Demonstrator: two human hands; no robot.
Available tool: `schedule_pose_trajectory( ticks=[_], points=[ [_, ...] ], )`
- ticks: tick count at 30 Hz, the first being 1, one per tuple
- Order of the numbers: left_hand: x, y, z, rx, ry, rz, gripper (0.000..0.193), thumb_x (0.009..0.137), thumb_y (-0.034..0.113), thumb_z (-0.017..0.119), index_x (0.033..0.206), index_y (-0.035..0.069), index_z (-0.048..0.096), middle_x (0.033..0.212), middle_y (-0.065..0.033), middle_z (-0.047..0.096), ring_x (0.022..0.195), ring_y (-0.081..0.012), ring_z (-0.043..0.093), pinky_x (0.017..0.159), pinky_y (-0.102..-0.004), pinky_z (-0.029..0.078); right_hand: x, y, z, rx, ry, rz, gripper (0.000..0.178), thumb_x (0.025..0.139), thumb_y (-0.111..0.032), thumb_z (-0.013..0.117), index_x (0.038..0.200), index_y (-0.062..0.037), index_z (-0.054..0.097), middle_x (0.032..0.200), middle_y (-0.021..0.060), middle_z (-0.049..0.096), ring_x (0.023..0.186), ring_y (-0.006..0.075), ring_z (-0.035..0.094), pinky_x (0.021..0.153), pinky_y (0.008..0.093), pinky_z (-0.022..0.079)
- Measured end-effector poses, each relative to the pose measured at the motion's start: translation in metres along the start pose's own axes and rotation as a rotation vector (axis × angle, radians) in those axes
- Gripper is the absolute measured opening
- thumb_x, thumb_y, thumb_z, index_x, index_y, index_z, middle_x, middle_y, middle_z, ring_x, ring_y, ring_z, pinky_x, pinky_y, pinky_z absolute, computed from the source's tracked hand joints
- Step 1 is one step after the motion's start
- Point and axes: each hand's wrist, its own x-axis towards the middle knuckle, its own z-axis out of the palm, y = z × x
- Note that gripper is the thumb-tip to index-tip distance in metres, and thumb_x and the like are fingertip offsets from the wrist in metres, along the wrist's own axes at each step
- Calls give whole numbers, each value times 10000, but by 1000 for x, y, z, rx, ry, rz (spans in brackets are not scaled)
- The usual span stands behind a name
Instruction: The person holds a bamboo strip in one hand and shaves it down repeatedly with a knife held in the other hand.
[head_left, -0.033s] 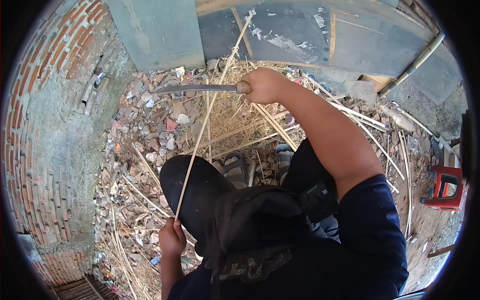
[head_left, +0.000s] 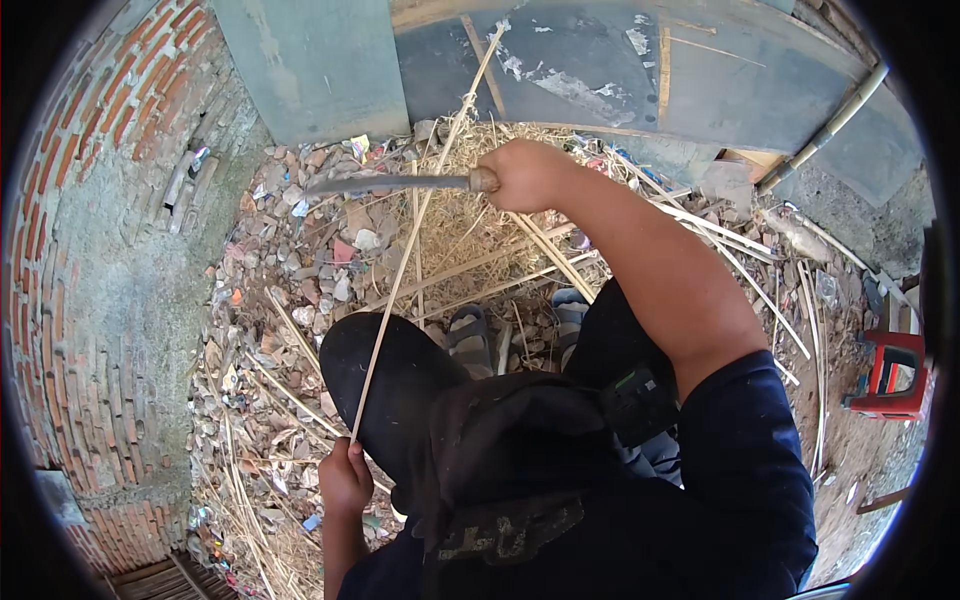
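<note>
My right hand (head_left: 525, 176), arm stretched forward, is closed around the wooden handle of a machete (head_left: 400, 183). The long blade points left and crosses a thin bamboo strip (head_left: 405, 250), near a frayed stretch of its upper part. That strip runs slantwise from the far boards down over my left knee. Its near end is in my left hand (head_left: 346, 477), fingers wrapped round it beside my left thigh. Pale shavings (head_left: 470, 235) are heaped on the ground below the blade.
A worn brick wall (head_left: 110, 300) rises on the left. Grey boards (head_left: 540, 70) close off the far side. Rubble (head_left: 290, 250) and loose bamboo strips (head_left: 725, 238) cover the ground around my sandalled feet. A red plastic stool (head_left: 890, 375) stands at the right.
My right hand and the machete have shifted very slightly left and toward me. The bamboo strip and my left hand look nearly the same.
</note>
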Motion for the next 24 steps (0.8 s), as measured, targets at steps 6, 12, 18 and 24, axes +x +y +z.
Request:
schedule_pose_trajectory(
  ticks=[6,12,18,24],
  points=[
    [-4,1,6,6,58,-11,326,1034,263,427,846,12,514,607,-241,550,603,-495,572,523,-517,408,-12,-28,-7,-104,-114,-182,197,866,-246,603,994,-138,707,871,120,692,875,319,684,785,471,546],
    [0,8,2,24,29,3,311,1028,249,443,847,4,510,599,-245,549,604,-500,569,521,-523,400,3,32,-5,5,114,82,217,820,-226,609,977,-107,701,898,151,694,906,342,683,818,490,538],
    [4,7,-10,-120,-79,8,442,1057,345,373,827,-8,507,580,-226,525,574,-459,577,505,-470,387,-11,-2,-12,-86,-6,-117,171,817,-211,604,919,-102,686,885,153,691,883,342,681,805,482,540],
    [11,4,-11,-187,-88,42,488,1063,390,363,823,-10,508,557,-187,502,525,-380,558,504,-432,385,1,34,-3,154,85,117,153,814,-210,610,916,-120,681,850,135,686,850,328,679,779,470,543]
  ],
)
